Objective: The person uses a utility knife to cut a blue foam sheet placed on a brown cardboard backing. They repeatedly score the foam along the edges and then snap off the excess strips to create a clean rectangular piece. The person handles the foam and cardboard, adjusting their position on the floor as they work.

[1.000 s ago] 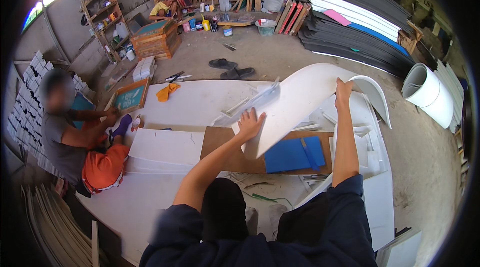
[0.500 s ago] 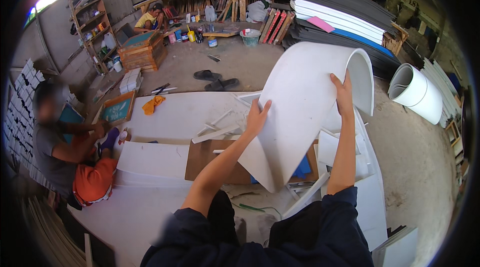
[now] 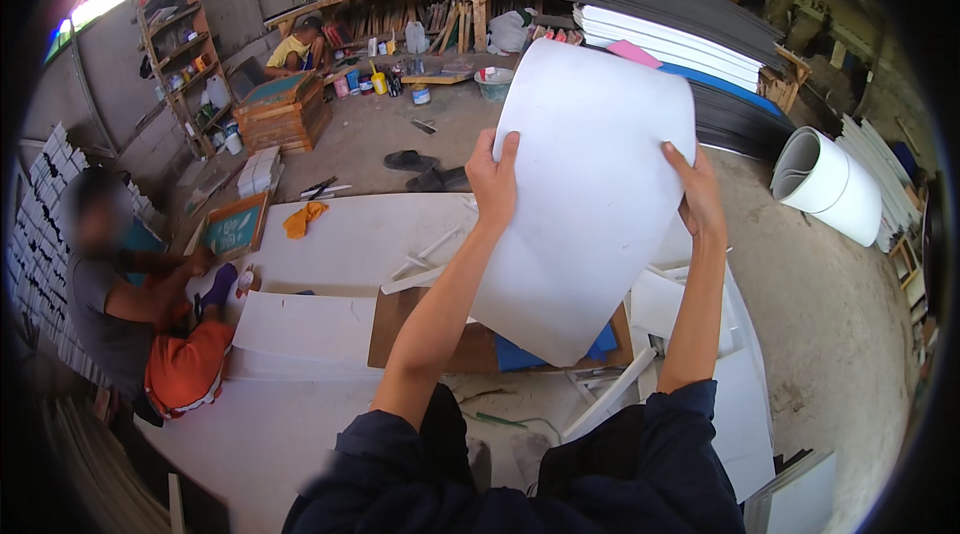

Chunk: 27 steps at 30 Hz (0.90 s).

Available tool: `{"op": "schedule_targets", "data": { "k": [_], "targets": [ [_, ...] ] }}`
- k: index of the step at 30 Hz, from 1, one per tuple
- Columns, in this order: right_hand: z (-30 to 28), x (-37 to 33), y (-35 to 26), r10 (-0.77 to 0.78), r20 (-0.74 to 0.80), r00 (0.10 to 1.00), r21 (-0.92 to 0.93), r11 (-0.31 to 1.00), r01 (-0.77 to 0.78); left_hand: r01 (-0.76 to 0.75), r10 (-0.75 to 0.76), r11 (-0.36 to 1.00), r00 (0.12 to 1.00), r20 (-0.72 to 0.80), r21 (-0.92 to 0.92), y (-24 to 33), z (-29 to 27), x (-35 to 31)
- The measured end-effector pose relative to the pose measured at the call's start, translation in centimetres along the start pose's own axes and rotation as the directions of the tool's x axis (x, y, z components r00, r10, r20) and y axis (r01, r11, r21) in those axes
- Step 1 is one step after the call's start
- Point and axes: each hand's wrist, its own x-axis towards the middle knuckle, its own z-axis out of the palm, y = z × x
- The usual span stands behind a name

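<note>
Workshop floor [image 3: 825, 334]: concrete, partly covered by large white sheets [image 3: 290, 454].
Curved white sheet [image 3: 590, 194]: raised in both hands; lower corner overlaps the blue panel [image 3: 516, 356] and brown board [image 3: 390, 324] in view.
Left hand [image 3: 493, 179]: clasps left edge, thumb on near face.
Right hand [image 3: 702, 196]: clasps right edge, thumb likewise.
Co-worker [image 3: 110, 279]: seated, left side.

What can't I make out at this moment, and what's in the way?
All in the head view:
Blue sheet: its middle is hidden behind the white sheet held above it.
White sheet's far face: turned away from the camera.
Right hand: some fingertips, behind the white sheet's edge.
Co-worker's hands: too small and unclear to tell what they hold.
White boards, lower right: cut off by the bottom edge.
</note>
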Motion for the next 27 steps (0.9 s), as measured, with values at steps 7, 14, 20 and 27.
{"op": "schedule_targets", "data": {
  "k": [7,14,20,27],
  "targets": [
    [0.6,2.8,3.7,-0.058,-0.445,0.893,-0.241,0.969,-0.058,-0.017,0.018,0.996,1.0,-0.005,0.087,0.9,0.4,-1.8],
    [2.9,3.2,5.1,-0.524,-0.474,0.707,-0.506,0.82,0.269,0.062,-0.056,0.994,0.996,0.066,-0.091,1.3,-0.7,-7.1],
    [4.5,2.2,3.8,-0.559,-0.446,0.699,-0.416,0.821,0.39,0.663,-0.556,0.63,0.749,0.361,-0.405,4.6,-3.7,2.4],
    [3.5,1.6,2.4,-0.718,-0.198,0.667,-0.746,0.551,0.373,0.604,-0.428,0.488,0.795,0.43,-0.63,2.3,-4.4,1.0]
  ]
}}
